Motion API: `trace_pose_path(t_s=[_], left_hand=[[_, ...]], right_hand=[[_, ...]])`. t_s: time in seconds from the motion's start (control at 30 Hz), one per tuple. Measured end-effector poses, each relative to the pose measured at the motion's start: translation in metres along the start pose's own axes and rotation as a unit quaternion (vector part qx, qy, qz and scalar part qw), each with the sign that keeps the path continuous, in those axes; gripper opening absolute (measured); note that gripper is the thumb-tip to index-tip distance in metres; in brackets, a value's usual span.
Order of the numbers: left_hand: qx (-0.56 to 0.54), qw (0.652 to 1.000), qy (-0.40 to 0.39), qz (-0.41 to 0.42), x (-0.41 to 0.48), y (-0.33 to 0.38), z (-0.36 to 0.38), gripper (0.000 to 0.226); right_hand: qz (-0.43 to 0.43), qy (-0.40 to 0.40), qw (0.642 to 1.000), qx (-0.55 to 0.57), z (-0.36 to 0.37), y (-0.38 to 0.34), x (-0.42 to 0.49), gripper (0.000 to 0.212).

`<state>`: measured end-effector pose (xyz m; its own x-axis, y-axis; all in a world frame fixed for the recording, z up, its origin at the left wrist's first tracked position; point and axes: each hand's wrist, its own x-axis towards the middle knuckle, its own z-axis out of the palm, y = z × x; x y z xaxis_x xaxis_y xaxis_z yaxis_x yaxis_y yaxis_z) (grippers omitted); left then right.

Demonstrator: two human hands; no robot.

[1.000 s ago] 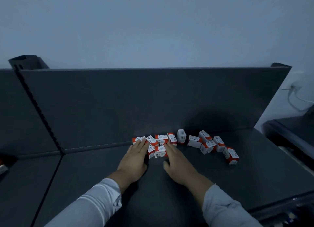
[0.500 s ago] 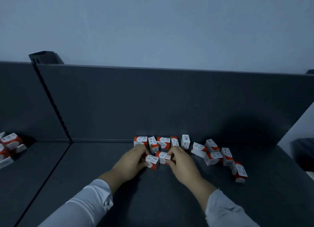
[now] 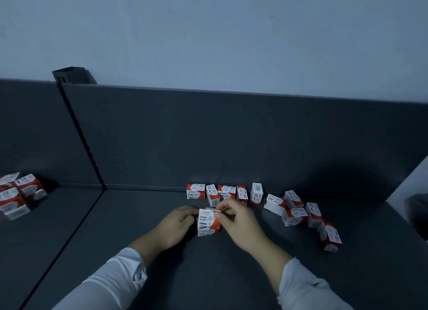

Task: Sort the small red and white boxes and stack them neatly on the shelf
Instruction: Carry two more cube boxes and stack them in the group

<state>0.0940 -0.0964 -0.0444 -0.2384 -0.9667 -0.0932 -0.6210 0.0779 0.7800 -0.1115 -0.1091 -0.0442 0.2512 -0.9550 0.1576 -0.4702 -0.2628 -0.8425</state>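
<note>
Change: a second ago both hands lay flat on the near boxes, fingers straight. Now the left hand (image 3: 174, 227) and right hand (image 3: 240, 226) have curled in and hold the held box (image 3: 208, 219) upright between them. The left fingers wrap its left side. The right fingers (image 3: 225, 208) and thumb pinch its top right corner. A second box seems to sit directly under it, touching, but its face is partly hidden.

Reading: gathering has become stacking. A first pair is being squared up; nothing is placed yet.

Just beyond the fingertips is the back row (image 3: 227, 191): five boxes against the back panel (image 3: 231, 136), some on end, unevenly spaced. Right of the right fingers lie five loose boxes (image 3: 294, 216), tumbled, trailing toward the near side. Far left of the left fingers, past the seam (image 3: 76, 221), sits the far pile (image 3: 18, 193), well apart.

Room: there is bare shelf (image 3: 139, 207) from the left fingers to the seam, and more nearer than both wrists. The back panel stands close behind the row, so there is little room there. The shelf's right end is near the outermost loose box, so a knock there risks a fall.
</note>
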Motion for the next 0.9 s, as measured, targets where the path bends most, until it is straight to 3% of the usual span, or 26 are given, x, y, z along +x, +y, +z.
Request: trace_pose_path(t_s=[0.1,0.17,0.27,0.47,0.63,0.73,0.8,0.9], left_hand=[[-0.164,0.986,-0.018,0.011,-0.008,-0.003,0.001,0.066],[-0.144,0.988,-0.021,0.054,-0.009,-0.006,0.004,0.075],[0.025,0.994,0.026,0.105,-0.004,-0.013,0.008,0.065],[0.072,0.99,0.049,0.111,-0.003,-0.021,0.0,0.051],[0.117,0.986,0.09,0.073,-0.004,-0.04,-0.023,0.048],[0.139,0.983,0.114,0.037,-0.006,-0.05,-0.038,0.048],[0.154,0.978,0.135,0.024,-0.006,-0.053,-0.045,0.047],[0.154,0.976,0.153,0.007,-0.005,-0.058,-0.052,0.043]], right_hand=[[-0.005,0.021,0.999,-0.036,0.012,0.003,0.006,0.007],[0.001,0.012,0.998,-0.061,0.015,0.004,0.01,0.009],[0.001,-0.008,0.997,-0.078,0.014,0.001,0.018,0.014],[0.006,0.07,0.988,-0.14,0.015,-0.002,0.04,0.016],[0.052,0.065,0.968,-0.238,0.023,-0.004,0.057,0.031],[0.055,0.059,0.957,-0.28,0.03,-0.008,0.06,0.029],[0.061,0.073,0.962,-0.257,0.03,-0.01,0.059,0.023],[0.089,0.108,0.982,-0.126,0.018,-0.012,0.053,0.013]])
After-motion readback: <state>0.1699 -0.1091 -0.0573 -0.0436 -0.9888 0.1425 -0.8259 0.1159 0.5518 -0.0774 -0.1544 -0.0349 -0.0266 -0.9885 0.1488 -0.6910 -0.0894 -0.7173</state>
